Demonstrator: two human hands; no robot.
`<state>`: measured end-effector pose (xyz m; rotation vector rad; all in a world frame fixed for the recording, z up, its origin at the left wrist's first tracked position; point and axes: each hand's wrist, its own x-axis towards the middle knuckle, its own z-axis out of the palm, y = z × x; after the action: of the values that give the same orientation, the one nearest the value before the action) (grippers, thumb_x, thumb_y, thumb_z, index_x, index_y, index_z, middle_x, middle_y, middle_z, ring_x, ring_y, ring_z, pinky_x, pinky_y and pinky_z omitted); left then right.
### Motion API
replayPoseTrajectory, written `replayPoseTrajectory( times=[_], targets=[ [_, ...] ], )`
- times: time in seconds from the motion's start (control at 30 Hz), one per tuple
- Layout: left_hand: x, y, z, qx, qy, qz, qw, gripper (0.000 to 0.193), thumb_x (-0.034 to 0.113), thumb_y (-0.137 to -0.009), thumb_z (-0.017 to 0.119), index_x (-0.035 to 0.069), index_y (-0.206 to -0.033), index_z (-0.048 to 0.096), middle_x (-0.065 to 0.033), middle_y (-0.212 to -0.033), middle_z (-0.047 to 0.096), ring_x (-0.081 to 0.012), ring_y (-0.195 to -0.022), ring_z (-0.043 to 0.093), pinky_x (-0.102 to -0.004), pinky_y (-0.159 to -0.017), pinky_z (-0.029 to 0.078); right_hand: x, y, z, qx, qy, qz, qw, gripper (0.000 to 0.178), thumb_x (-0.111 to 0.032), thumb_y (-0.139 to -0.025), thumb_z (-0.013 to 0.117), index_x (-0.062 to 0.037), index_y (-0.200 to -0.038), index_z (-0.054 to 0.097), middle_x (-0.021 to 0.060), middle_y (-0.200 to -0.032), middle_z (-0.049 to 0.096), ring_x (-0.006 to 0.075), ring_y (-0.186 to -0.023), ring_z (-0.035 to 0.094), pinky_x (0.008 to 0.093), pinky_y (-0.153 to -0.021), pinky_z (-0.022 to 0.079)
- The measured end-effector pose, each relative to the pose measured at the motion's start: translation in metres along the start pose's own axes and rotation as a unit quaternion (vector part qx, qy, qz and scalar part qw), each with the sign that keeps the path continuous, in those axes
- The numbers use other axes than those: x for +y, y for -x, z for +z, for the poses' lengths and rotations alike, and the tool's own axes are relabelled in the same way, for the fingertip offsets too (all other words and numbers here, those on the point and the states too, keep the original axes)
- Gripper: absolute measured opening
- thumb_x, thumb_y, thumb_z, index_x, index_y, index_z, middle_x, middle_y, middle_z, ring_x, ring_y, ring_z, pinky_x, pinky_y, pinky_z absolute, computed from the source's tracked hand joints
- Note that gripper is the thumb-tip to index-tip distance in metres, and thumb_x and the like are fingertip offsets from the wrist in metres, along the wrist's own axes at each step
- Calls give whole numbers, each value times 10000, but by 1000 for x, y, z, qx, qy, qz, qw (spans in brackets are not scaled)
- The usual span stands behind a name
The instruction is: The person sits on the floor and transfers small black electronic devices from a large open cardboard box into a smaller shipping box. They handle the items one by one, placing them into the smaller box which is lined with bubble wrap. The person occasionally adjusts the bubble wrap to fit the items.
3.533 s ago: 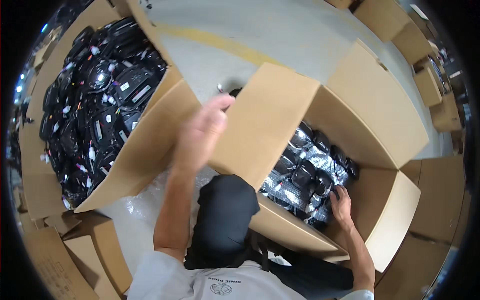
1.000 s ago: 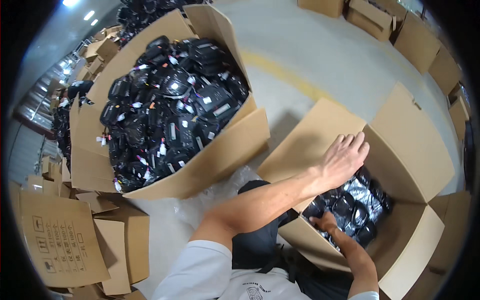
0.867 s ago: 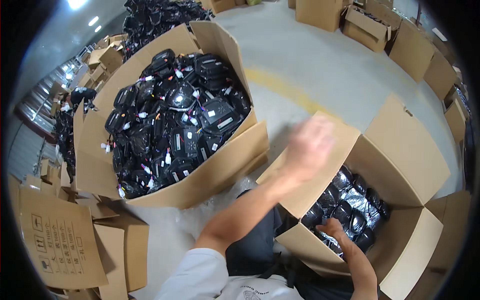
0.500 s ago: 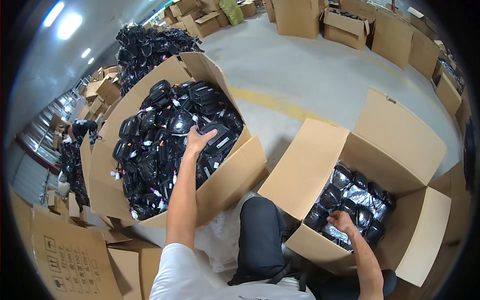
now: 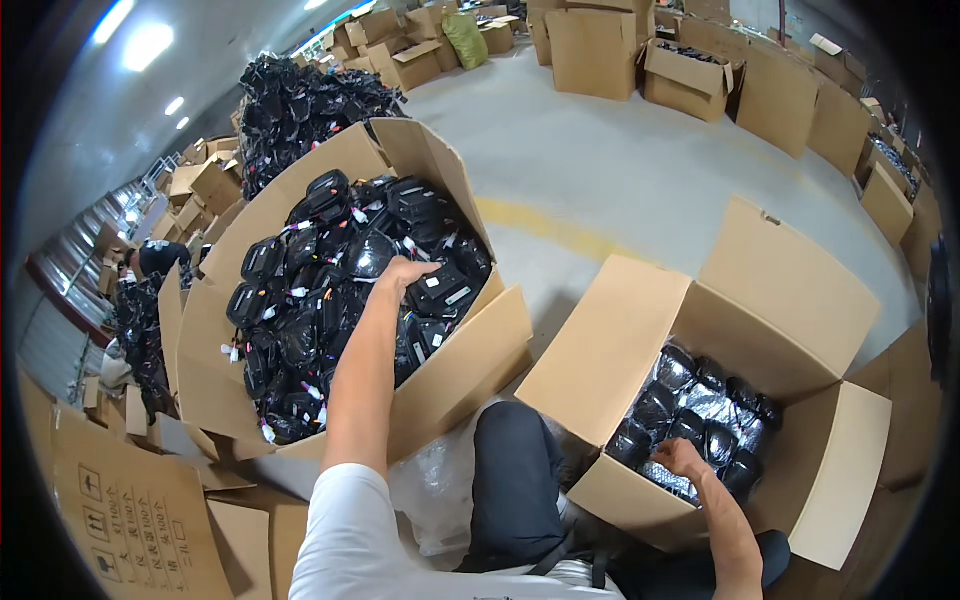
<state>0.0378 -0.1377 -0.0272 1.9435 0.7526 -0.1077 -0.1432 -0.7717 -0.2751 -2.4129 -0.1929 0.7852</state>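
A large open carton (image 5: pixel 455 340) at the left is heaped with black plastic housings (image 5: pixel 300 335) that have white wire plugs and film on them. My left hand (image 5: pixel 405 274) reaches into this heap. Its thumb lies along the top edge of one black housing (image 5: pixel 445 288) at the carton's right side, while its other fingers are mostly hidden. A second open carton (image 5: pixel 625 510) at the right contains rounded black units (image 5: pixel 655 405) in clear wrap, set in rows over bubble wrap (image 5: pixel 708 402). Over its near row, my right hand (image 5: pixel 680 458) has curled fingers; what they pinch is too small to make out.
Crumpled clear plastic (image 5: pixel 435 490) lies between the cartons beside my knee. Behind the left carton rises a tall pile of black parts (image 5: pixel 300 110). Another person (image 5: pixel 165 258) bends at the far left. More cartons (image 5: pixel 590 55) line the back, and a printed carton (image 5: pixel 125 500) stands near left.
The view has shifted slightly, so the cartons and far floor appear a little lower. My left hand has turned slightly at the same housing. My right hand stays over the near row.
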Motion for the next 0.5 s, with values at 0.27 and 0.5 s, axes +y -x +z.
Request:
replayPoseTrajectory(
  times=[0.27, 0.5],
  targets=[
    [-53, 28, -6, 140, 51, 199, 969, 337, 128, -880, 721, -69, -1146, 663, -109, -1009, 696, -177, -890, 641, -344, -815, 512, 13, 2, -4, 36, 30, -7, 999, 384, -383, -838, 725, -33, -996, 737, 220, -973, 722, 398, -947, 691, 460, -839, 543],
    [-14, 88, -34, 122, 210, 250, 937, 405, 69, -959, 643, -38, -1339, 554, -76, -1090, 681, -140, -915, 647, -302, -831, 528, -36, 10, -31, 95, -37, -72, 992, 302, -274, -879, 705, 3, -1000, 699, 222, -916, 712, 384, -866, 699, 440, -773, 541]
  ],
)
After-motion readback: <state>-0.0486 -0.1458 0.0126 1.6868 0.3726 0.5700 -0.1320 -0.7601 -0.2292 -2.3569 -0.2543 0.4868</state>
